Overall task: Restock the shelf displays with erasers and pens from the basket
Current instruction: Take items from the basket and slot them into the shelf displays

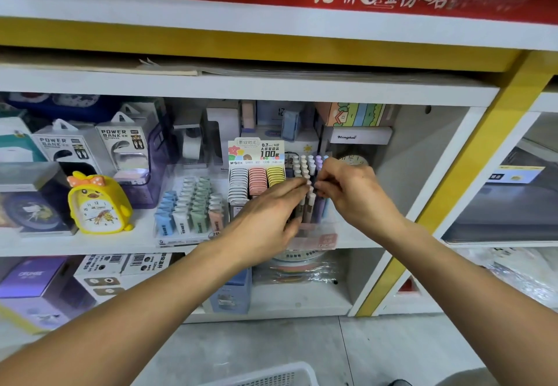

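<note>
A clear display stand of pastel pens [308, 165] sits on the middle shelf [90, 243], its pens upright with white and lilac caps. My left hand [265, 219] reaches in from the left, its fingertips on the cap of a front pen while the lower fingers curl against the stand's front. My right hand [350, 192] pinches a pen top from the right. To the left stands a tray of pastel erasers [190, 207]. The white basket [268, 376] shows only its rim at the bottom edge.
A lead-refill display [256, 171] stands just left of the pens. A yellow chick clock [98, 204] and power bank boxes [90, 147] fill the shelf's left. A yellow-and-white upright [453, 180] borders the bay on the right. Boxes sit on the lower shelf.
</note>
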Available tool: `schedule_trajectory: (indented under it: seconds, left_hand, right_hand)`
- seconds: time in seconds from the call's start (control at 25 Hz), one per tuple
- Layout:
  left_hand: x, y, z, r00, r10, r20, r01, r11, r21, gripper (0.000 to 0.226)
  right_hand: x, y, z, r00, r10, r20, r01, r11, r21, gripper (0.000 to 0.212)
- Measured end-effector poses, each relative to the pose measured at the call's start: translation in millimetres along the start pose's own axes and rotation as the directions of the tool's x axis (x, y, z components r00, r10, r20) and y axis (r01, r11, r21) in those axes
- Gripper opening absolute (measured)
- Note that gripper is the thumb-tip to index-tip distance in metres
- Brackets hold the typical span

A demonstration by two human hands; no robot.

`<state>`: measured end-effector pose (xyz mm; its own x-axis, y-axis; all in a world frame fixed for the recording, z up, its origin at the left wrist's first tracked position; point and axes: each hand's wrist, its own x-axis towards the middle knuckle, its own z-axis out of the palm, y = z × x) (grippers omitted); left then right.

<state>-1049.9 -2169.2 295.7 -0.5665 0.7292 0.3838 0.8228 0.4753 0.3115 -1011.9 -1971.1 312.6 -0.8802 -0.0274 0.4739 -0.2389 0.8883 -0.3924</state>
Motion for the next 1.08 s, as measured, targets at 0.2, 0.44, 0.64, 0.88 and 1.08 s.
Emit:
schedule_trajectory:
  seconds: [0.2, 0.44, 0.64, 0.88, 1.08]
  left_hand:
    - [1, 5, 0, 0.999, 0.023, -0.023, -0.023, 1.000, 0.008, 0.056]
    - [-3, -3, -5, 1.000, -0.010, -0.030, 0.010, 1.000, 0.013, 0.056]
    - [-9, -38, -35, 0.942, -0.299, -0.151, 0.318, 0.940, 0.124, 0.033]
    - [-12, -57, -41, 0.899, -0.439, -0.009, 0.437, 0.894, 0.098, 0.019]
    - [-10, -62, -38, 0.897, -0.441, -0.029, 0.442, 0.895, 0.064, 0.013]
  right_hand:
    - [11, 0, -1, 0.998, -0.068, 0.007, 0.069, 0.990, -0.122, 0.010]
    - [9, -13, 2, 0.997, -0.007, 0.077, 0.028, 0.961, -0.274, 0.022]
    - [11, -49, 5, 0.995, -0.100, -0.008, 0.098, 0.990, -0.100, 0.016]
    - [16, -79, 35, 0.979, -0.101, 0.176, 0.127, 0.981, -0.147, 0.011]
    - [20, -78, 35, 0.989, -0.089, 0.118, 0.100, 0.991, -0.093, 0.012]
